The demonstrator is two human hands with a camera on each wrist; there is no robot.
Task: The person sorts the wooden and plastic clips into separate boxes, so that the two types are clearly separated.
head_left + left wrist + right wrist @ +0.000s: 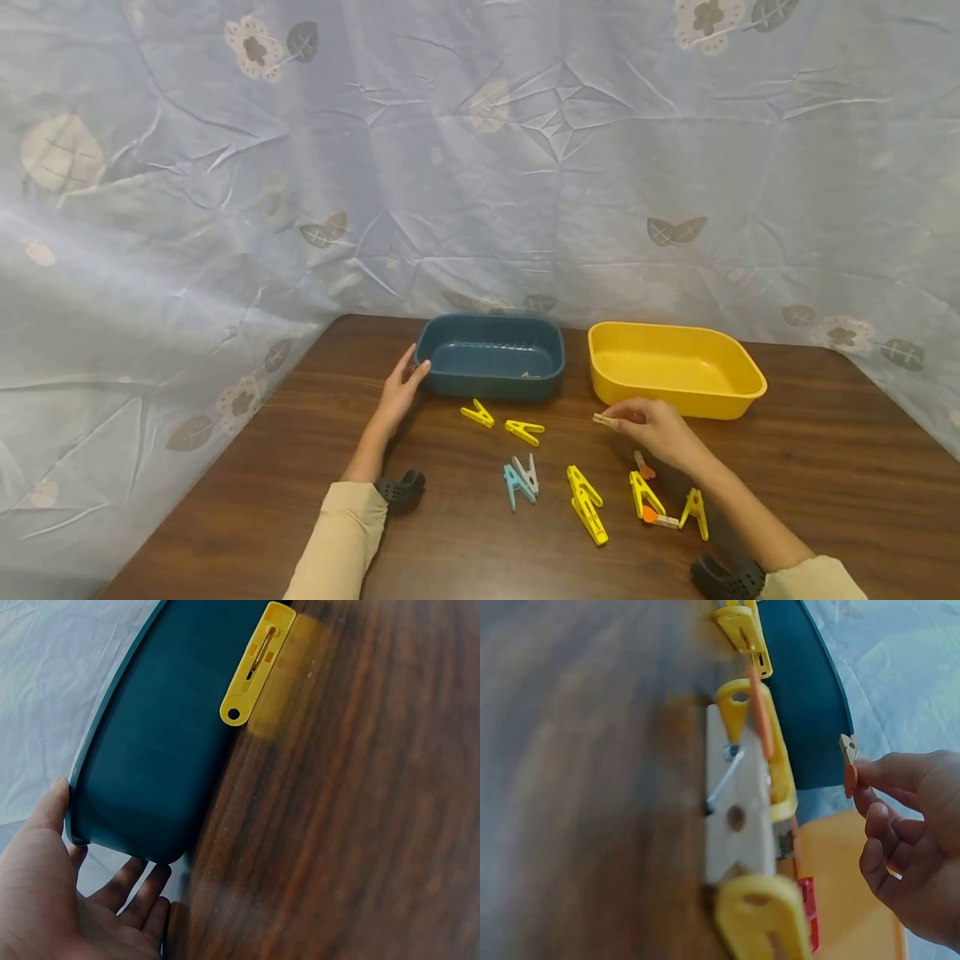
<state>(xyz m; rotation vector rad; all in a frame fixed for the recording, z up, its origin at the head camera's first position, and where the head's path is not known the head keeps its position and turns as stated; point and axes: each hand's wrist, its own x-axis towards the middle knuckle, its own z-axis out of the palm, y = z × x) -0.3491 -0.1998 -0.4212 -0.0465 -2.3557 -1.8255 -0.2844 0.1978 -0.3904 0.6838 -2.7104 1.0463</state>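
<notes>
My left hand [401, 392] grips the left front corner of the blue basin [491, 387]; in the left wrist view its thumb lies at the rim and its fingers against the end wall. My right hand [660, 429] pinches a small wooden clothespin [602, 419] in front of the yellow basin [667, 398]. In the right wrist view this clothespin [849, 757] bears a round orange piece. Two yellow clothespins, one nearer left [478, 413] and one nearer right [524, 431], lie before the blue basin. Something red [637, 415] shows partly behind the right hand.
Nearer me on the brown table [247, 517] lie a blue clothespin [517, 485], a pale grey one [528, 473], several yellow ones [587, 508] and wooden ones with orange pieces [660, 518]. A small pale item [530, 375] is inside the blue basin. A patterned curtain [480, 167] hangs behind.
</notes>
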